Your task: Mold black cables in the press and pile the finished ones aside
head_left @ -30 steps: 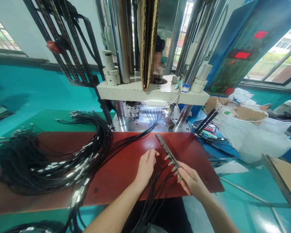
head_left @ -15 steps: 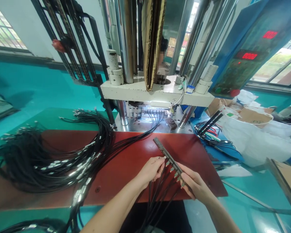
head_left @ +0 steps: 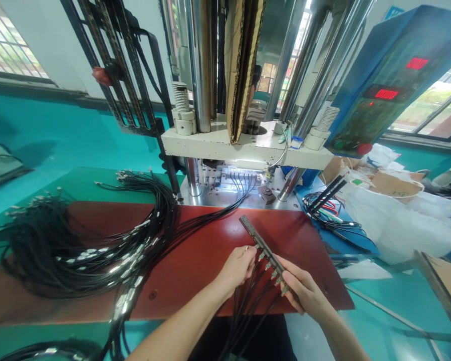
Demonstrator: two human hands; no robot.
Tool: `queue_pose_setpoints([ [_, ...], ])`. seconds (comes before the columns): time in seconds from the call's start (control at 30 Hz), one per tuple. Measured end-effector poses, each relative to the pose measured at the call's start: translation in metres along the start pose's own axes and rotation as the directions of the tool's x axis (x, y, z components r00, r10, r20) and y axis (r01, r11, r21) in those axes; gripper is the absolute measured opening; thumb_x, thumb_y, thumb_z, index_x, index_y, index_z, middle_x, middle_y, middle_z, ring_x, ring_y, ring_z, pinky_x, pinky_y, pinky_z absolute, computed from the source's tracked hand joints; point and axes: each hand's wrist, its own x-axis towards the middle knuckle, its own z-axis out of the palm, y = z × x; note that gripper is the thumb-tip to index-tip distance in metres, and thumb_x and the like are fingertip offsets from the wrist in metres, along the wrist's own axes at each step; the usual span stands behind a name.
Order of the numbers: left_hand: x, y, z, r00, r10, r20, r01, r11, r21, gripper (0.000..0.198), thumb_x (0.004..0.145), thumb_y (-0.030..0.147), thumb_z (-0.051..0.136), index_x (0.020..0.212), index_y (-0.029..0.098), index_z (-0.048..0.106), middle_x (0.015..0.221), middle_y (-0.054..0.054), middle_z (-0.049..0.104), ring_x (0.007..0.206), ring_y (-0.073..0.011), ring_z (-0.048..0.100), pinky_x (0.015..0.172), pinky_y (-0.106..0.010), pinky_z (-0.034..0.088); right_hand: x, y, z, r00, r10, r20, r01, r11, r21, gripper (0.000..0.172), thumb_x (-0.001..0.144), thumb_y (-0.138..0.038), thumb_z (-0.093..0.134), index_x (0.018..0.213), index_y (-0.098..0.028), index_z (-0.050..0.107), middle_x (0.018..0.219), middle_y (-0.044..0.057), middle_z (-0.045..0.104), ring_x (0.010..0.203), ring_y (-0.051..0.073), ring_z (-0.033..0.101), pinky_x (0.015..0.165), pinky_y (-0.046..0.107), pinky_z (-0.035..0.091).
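A long black fixture bar [head_left: 256,235] lies slanted on the red board [head_left: 195,255]. Several black cables [head_left: 244,311] with metal plug ends sit in its near half and trail toward me. My right hand [head_left: 302,293] grips the bar's near end. My left hand [head_left: 238,265] pinches a cable's metal plug tip right against the bar, beside the seated plugs.
A large bundle of black cables [head_left: 78,240] with metal ends spreads over the board's left side. Behind stands a moulding press [head_left: 244,143] with cables in its lit mould. A blue control box [head_left: 391,80] and white bags [head_left: 391,215] lie to the right.
My left hand came from the open board, where it held a plug up, over to the bar and now holds the plug against it. The right hand kept its grip.
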Motion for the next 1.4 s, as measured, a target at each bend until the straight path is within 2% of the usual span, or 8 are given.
queue_pose_setpoints([
  [0.23,0.001,0.0,-0.002,1.0,0.017,0.012,-0.018,0.999,0.05,0.035,0.079,0.042,0.036,0.052,0.02,0.032,0.035,0.009,0.024,0.032,-0.005,0.016,0.034,-0.018,0.012,0.001,-0.003,0.003,0.999,0.035,0.007,-0.035,0.999,-0.042,0.066,0.081,-0.054,0.046,0.132,-0.013,0.038,0.045,-0.006,0.042,0.03,0.004,0.028,0.027,0.014,0.019],
  [0.37,0.001,-0.002,-0.006,0.999,0.04,0.035,-0.043,0.996,0.079,0.037,0.08,0.046,0.035,0.054,0.019,0.034,0.036,0.009,0.025,0.033,-0.0044,0.017,0.035,-0.017,0.014,0.0,-0.008,0.012,0.996,0.05,-0.073,-0.05,0.999,-0.004,0.058,0.077,-0.054,0.053,0.124,-0.021,0.048,0.064,0.0,0.053,0.04,0.004,0.035,0.031,0.013,0.026],
  [0.5,-0.005,-0.003,-0.013,0.994,0.064,0.093,-0.068,0.997,0.04,0.027,0.074,0.045,0.05,0.074,0.019,0.042,0.043,0.01,0.035,0.036,-0.0055,0.029,0.037,-0.016,0.025,-0.002,-0.008,0.014,0.993,0.063,-0.098,-0.061,0.998,0.018,0.062,0.079,-0.055,0.049,0.128,-0.018,0.043,0.049,-0.005,0.042,0.034,0.004,0.028,0.029,0.012,0.022],
  [0.73,-0.027,-0.006,-0.035,0.936,0.272,-0.222,-0.286,0.958,-0.035,0.022,0.075,0.037,0.054,0.07,0.016,0.05,0.068,-0.002,0.058,0.064,-0.0122,0.054,0.059,-0.022,0.044,0.001,-0.008,0.007,0.993,0.084,-0.083,-0.085,0.996,-0.007,0.068,0.078,-0.059,0.046,0.131,-0.017,0.038,0.061,-0.001,0.053,0.032,0.003,0.026,0.029,0.014,0.02],
  [0.87,-0.03,0.0,-0.04,0.939,0.224,-0.26,-0.261,0.958,-0.119,0.027,0.078,0.043,0.047,0.08,0.016,0.053,0.048,0.006,0.041,0.042,-0.0062,0.037,0.042,-0.017,0.033,0.0,-0.009,0.005,1.0,0.015,-0.006,-0.015,0.998,-0.061,0.064,0.084,-0.053,0.042,0.133,-0.013,0.035,0.051,-0.004,0.046,0.031,0.003,0.027,0.029,0.014,0.02],
  [1.0,-0.019,0.0,-0.026,0.99,0.007,-0.141,-0.043,0.966,-0.253,0.023,0.078,0.043,0.046,0.074,0.02,0.042,0.047,0.01,0.023,0.037,-0.0032,0.013,0.035,-0.015,0.009,-0.002,-0.007,0.006,1.0,0.005,0.007,-0.005,0.996,-0.085,0.063,0.084,-0.052,0.042,0.13,-0.011,0.039,0.046,-0.007,0.039,0.03,0.003,0.025,0.029,0.014,0.018],
  [1.13,-0.011,-0.003,-0.011,0.996,0.022,-0.087,-0.04,0.976,-0.215,0.021,0.076,0.038,0.047,0.07,0.02,0.037,0.051,0.009,0.031,0.039,-0.004,0.025,0.037,-0.015,0.019,-0.003,-0.007,0.005,0.999,0.013,0.031,-0.01,0.994,-0.107,0.061,0.084,-0.052,0.041,0.131,-0.012,0.039,0.046,-0.007,0.039,0.03,0.003,0.025,0.029,0.014,0.019],
  [1.4,-0.011,-0.002,-0.013,0.975,0.118,-0.19,-0.132,0.989,-0.065,0.025,0.078,0.037,0.044,0.064,0.019,0.033,0.046,0.01,0.03,0.039,-0.0037,0.021,0.039,-0.016,0.018,0.001,-0.007,0.001,0.997,0.044,0.064,-0.036,0.992,-0.118,0.061,0.083,-0.053,0.042,0.131,-0.015,0.039,0.052,-0.004,0.046,0.03,0.003,0.026,0.028,0.014,0.02],
])
